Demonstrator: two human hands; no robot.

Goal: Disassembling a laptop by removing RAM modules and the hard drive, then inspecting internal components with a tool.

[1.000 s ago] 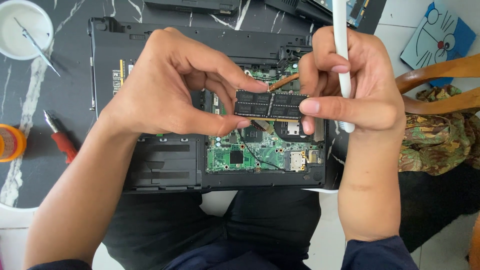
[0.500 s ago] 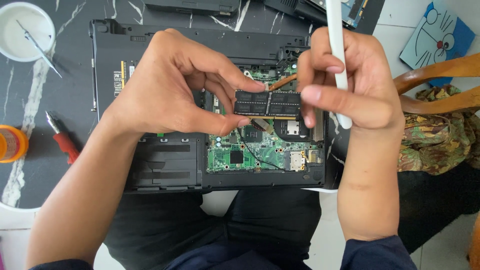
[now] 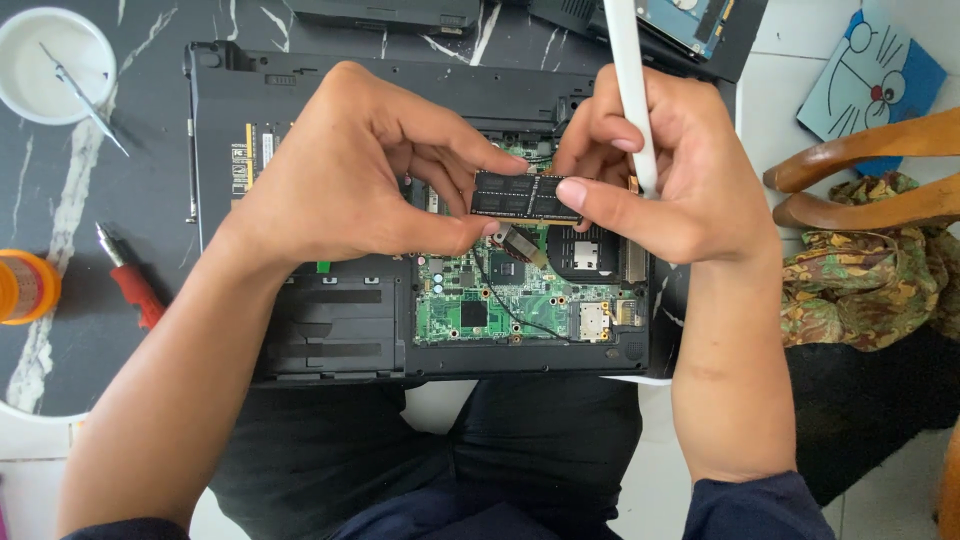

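A black laptop (image 3: 330, 330) lies upside down on the dark marble table with its bottom cover off, showing the green circuit board (image 3: 500, 300). Above the board I hold a small black memory module (image 3: 525, 195) between both hands. My left hand (image 3: 350, 170) pinches its left end with thumb and fingers. My right hand (image 3: 680, 170) pinches its right end and also grips a white pen-shaped tool (image 3: 632, 95) that points upward.
A white dish (image 3: 45, 65) with tweezers sits at the top left. A red-handled screwdriver (image 3: 130, 280) and an orange roll (image 3: 25, 285) lie at the left. A hard drive (image 3: 690, 20) rests at the top right, a wooden chair (image 3: 870, 170) at the right.
Both hands and the memory module have shifted very slightly. The white tool has tilted a little to the left.
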